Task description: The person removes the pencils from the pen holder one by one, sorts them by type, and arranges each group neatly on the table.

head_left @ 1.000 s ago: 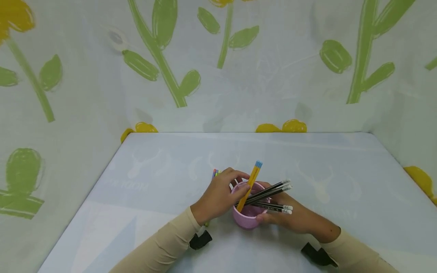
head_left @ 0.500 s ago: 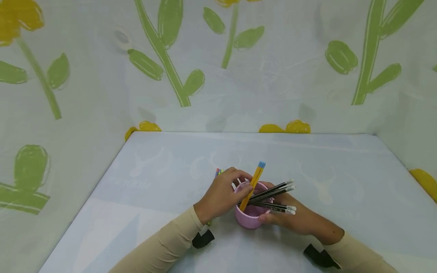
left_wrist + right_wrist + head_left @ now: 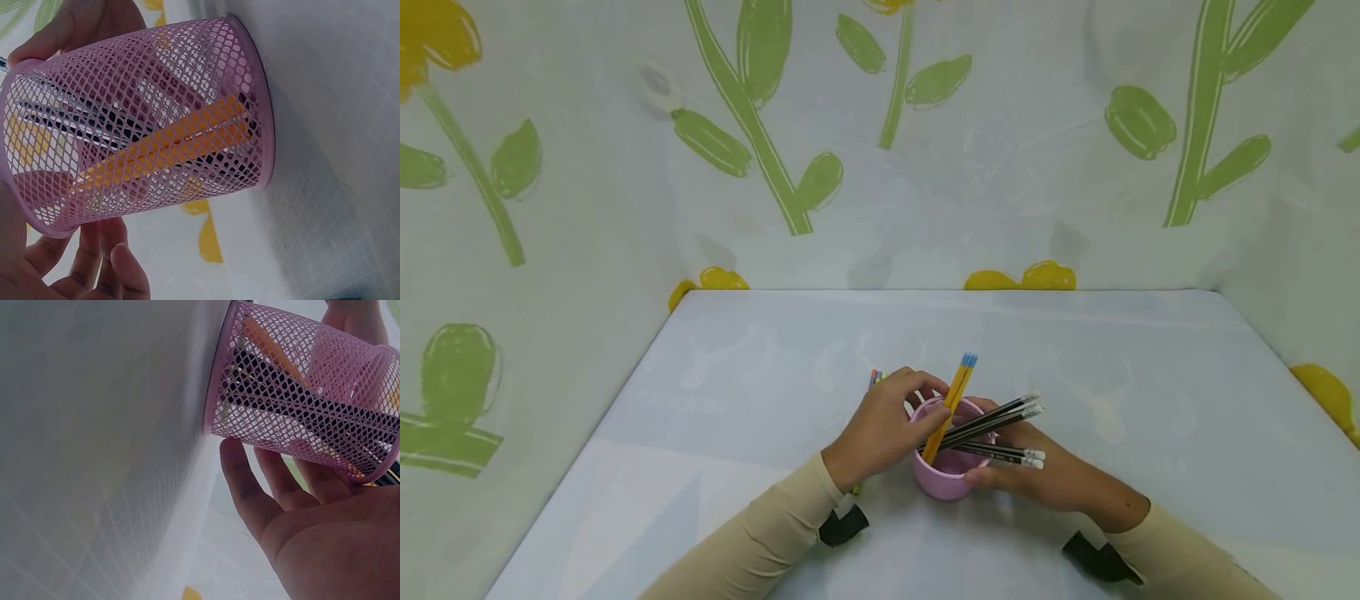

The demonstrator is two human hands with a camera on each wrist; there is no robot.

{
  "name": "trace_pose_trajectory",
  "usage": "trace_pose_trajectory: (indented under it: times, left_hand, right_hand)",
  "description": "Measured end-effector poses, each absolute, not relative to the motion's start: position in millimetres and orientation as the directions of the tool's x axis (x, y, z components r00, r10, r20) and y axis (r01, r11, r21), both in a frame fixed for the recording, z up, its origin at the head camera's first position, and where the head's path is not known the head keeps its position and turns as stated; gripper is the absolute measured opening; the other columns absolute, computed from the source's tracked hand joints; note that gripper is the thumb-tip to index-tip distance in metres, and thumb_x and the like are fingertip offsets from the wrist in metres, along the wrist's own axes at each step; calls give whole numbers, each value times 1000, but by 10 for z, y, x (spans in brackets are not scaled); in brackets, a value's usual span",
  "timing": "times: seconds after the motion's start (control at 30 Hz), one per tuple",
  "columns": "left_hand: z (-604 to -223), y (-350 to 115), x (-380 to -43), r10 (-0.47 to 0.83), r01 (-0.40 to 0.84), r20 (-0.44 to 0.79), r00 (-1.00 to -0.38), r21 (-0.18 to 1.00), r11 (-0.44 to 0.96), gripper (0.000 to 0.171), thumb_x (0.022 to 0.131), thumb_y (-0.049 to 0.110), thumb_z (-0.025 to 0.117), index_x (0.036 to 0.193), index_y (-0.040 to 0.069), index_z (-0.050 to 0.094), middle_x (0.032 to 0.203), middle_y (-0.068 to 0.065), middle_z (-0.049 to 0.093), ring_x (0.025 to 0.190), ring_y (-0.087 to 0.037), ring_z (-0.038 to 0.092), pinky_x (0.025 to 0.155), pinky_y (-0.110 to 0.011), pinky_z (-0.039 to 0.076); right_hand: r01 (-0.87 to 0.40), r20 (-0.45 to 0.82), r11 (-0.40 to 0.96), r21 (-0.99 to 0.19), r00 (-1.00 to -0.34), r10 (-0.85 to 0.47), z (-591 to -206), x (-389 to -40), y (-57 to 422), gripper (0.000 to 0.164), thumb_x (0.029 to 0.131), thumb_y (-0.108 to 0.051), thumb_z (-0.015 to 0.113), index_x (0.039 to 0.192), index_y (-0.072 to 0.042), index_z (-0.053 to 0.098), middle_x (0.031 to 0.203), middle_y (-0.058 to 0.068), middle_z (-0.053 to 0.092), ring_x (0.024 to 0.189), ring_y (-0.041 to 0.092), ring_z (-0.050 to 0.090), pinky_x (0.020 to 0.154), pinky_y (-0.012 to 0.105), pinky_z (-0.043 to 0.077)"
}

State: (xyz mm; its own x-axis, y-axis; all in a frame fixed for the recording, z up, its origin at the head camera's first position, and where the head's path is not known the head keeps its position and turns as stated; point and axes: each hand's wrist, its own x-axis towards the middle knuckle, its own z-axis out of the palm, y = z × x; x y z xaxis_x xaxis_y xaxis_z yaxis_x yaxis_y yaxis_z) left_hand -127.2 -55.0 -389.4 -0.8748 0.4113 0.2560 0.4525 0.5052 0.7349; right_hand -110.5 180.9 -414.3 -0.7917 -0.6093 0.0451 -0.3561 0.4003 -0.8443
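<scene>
Mesh cup [image 3: 942,487], pink, upright on the pale table [image 3: 760,350]
Left hand [image 3: 880,429] pinches two yellow pencils [image 3: 957,386] leaning inside it; right hand [image 3: 1051,482] grips its side, where black pencils [image 3: 1000,423] tilt out; coloured sticks [image 3: 872,380] lie partly behind the left hand

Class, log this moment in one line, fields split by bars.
left hand: touches yellow pencils | right hand: holds pink mesh cup | also inside: black pencils | outside: colored sticks, partly hidden

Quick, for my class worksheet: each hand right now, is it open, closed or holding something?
Left hand: closed, pinching the yellow pencils.
Right hand: closed, gripping the pink mesh cup.
</scene>
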Motion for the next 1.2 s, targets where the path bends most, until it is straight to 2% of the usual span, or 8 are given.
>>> trace_pose_trajectory:
  times: [0.2,0.67,1.0,1.2]
  left_hand:
    - [-3883,-552,-1266,413,455,256,-874,733,506,21,94,25,71,112,15,69,93,3,63,86,-12,60,70,-22,51]
    - [-3879,-544,-1270,420,463,262,-869,730,503,20,94,27,72,110,16,68,93,3,62,86,-13,60,69,-22,51]
    - [-3862,-530,-1265,397,440,263,-879,766,468,17,94,24,71,107,14,67,99,2,62,92,-9,57,78,-30,55]
    - [-3833,-553,-1265,351,425,281,-893,782,456,16,94,25,71,106,15,67,100,5,66,96,-9,59,81,-37,54]
  right_hand:
    - [-348,43,397,-849,-795,-606,-4138,-1102,1807,73,90,-28,75,151,-12,39,149,4,50,137,29,48,105,26,42]
    - [-361,56,394,-845,-793,-606,-4156,-1105,1816,74,90,-29,75,152,-15,37,147,0,53,136,28,49,105,24,41]
    - [-385,84,377,-843,-785,-613,-4164,-1102,1832,71,91,-26,74,152,-16,37,147,0,52,135,18,50,106,21,40]
    - [-391,92,360,-847,-775,-625,-4175,-1115,1823,70,91,-24,74,151,-23,38,147,-4,53,136,23,49,106,22,40]
